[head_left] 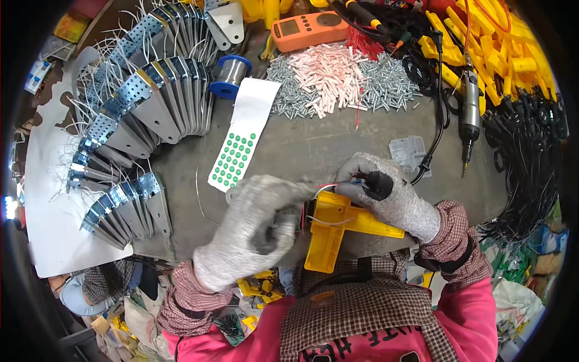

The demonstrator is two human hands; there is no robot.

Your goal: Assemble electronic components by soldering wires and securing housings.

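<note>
Both my hands wear grey knitted gloves and meet over the table in front of me. My right hand (386, 190) is closed on thin wires, with red, white and blue strands showing by its fingertips. My left hand (250, 223), blurred by motion, has its fingers curled and its fingertips at the wire ends (324, 186). Beneath the hands lies a yellow plastic housing (325, 244), an open angled shell with a white wire across it. My right hand partly covers its upper edge. Part of a metal piece behind my left fingers is hidden.
Metal brackets (160, 111) with white wires stand in curved rows at left. Beyond are a solder spool (231, 76), green-dotted sticker sheet (236, 145), orange multimeter (309, 30) and piled screws (386, 84). An electric screwdriver (469, 111), yellow housings (512, 45) and black cables (531, 157) occupy the right.
</note>
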